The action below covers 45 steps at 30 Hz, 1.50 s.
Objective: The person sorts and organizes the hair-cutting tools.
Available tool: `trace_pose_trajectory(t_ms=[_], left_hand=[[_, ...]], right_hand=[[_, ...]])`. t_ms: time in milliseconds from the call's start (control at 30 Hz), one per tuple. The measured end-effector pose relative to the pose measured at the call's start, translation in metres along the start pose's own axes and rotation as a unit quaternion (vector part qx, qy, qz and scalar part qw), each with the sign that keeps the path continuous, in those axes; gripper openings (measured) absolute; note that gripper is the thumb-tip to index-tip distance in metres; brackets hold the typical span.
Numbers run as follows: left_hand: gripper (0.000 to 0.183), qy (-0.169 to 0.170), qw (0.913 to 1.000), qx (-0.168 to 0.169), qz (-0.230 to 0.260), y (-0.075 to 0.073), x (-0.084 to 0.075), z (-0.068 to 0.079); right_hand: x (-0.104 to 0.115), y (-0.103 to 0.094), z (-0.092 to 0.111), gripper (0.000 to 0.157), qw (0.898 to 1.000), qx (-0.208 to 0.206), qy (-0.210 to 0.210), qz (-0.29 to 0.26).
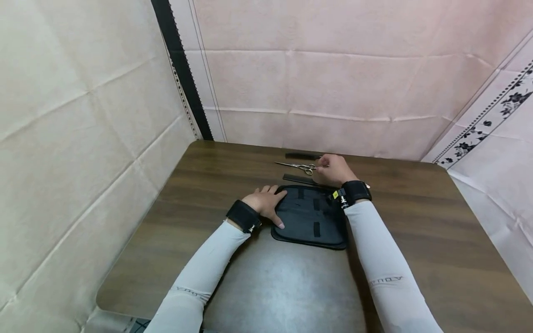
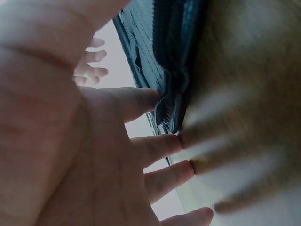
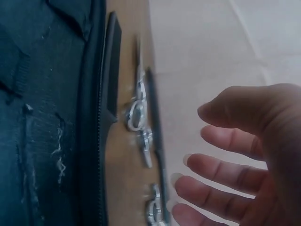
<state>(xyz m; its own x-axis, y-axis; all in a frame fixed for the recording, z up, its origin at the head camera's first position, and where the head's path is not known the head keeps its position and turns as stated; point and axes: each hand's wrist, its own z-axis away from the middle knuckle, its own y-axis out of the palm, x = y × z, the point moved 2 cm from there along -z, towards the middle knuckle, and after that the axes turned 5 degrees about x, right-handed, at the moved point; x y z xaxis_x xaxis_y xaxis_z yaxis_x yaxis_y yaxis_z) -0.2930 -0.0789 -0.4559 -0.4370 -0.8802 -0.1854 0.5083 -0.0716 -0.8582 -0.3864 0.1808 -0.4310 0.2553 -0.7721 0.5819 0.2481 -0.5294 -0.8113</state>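
Note:
A black zippered case with strap loops inside lies open on the table. My left hand rests at its left edge with fingers spread. In the left wrist view, straight fingers lie along the zippered edge and the tabletop. My right hand hovers over the handle end of silver scissors beyond the case. The right wrist view has its fingers loosely bent, holding nothing, apart from the scissors. Another pair of silver finger rings shows lower there. A black comb lies between case and scissors.
A second black comb lies behind the scissors, close to the table's back edge. Pale cloth walls rise behind and to the left. A grey mat or panel covers the table's near middle; brown wood extends on both sides.

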Motion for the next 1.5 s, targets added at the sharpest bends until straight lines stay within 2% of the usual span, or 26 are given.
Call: trace_pose_trajectory(t_ms=[267,433,600,767,933,1133,1500], left_hand=[[0.116,-0.005,1.0000,0.008,-0.003,0.000,0.004,0.004],[0.116,-0.005,1.0000,0.007,-0.002,0.003,0.004,0.004],[0.116,0.000,0.9999,0.013,0.004,0.006,0.003,0.003],[0.116,-0.001,0.9999,0.009,0.005,0.004,0.001,0.003],[0.116,-0.006,0.9999,0.007,-0.005,0.002,0.001,0.002],[0.116,-0.005,0.9999,0.007,-0.007,0.001,0.000,0.004],[0.117,-0.015,0.9998,0.013,0.004,0.001,0.002,0.004]], right_hand=[[-0.017,0.012,-0.029,0.037,0.999,0.033,0.014,-0.005],[-0.035,0.016,-0.046,0.037,0.999,0.030,0.009,0.008],[-0.046,0.012,-0.055,0.035,0.999,0.019,0.008,0.024],[-0.047,0.000,-0.061,0.034,0.998,0.007,0.003,0.061],[-0.040,-0.008,-0.068,0.035,0.997,0.018,0.009,0.078],[-0.052,-0.004,-0.085,0.035,0.996,0.011,0.001,0.091],[-0.055,0.001,-0.099,0.037,0.995,0.016,0.000,0.094]])
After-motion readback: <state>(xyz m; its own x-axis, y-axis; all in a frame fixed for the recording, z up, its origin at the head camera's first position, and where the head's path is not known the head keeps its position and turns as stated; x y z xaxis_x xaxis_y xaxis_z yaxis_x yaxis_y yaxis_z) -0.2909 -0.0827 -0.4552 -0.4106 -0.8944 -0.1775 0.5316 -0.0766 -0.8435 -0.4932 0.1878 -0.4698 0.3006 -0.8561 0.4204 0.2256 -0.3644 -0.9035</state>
